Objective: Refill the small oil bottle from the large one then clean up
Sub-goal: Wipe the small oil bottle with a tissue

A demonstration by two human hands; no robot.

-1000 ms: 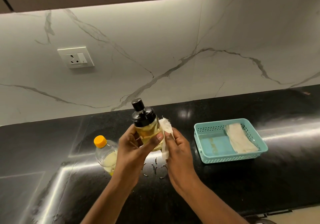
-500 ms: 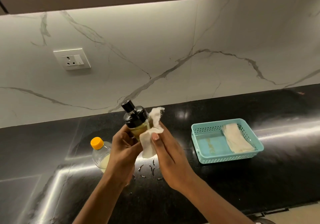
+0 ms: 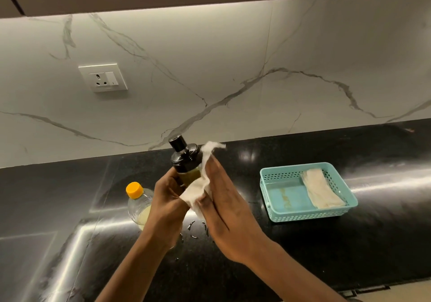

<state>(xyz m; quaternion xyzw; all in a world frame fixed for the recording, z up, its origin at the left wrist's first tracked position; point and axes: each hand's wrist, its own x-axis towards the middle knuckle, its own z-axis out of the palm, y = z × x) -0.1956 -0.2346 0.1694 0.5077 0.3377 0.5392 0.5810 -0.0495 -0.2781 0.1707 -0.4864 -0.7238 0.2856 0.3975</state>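
- Small oil bottle (image 3: pixel 187 170): held in the air above the middle of the desk (image 3: pixel 349 255), clear of its surface and tilted, top leaning left toward the back edge. The black cap (image 3: pixel 180 149) is on. Yellowish oil shows through the glass below the cap.
- Left grip (image 3: pixel 166 200): fingers curled round the lower body of the small oil bottle, holding it from the left side.
- Right grip (image 3: pixel 227 199): fingers straight and together, pressing a white tissue (image 3: pixel 198 189) flat against the bottle's right side. The thumb lies at the tissue's lower edge. Not closed round anything.
- Tissue: crumpled, sandwiched between the right grip and the bottle. One loose end sticks up past the fingertips, level with the cap.
- Large oil bottle (image 3: pixel 140 205): upright on the desk just left of the left grip, partly hidden behind the wrist. Orange cap (image 3: pixel 134 189) is on; pale oil sits low in the clear body.
- Droplets (image 3: pixel 193 229): a small scatter of shiny drops on the desk directly under the grips.
- Teal basket (image 3: pixel 310 216): on the desk's right half, well apart from the bottles and nearer the back edge than the front. A folded pale cloth (image 3: pixel 323 193) lies along its right side, and a faint yellowish smear marks the floor of its left side.
- Background: white veined wall panel behind the back edge, with a socket plate (image 3: pixel 103 78) up on the left.
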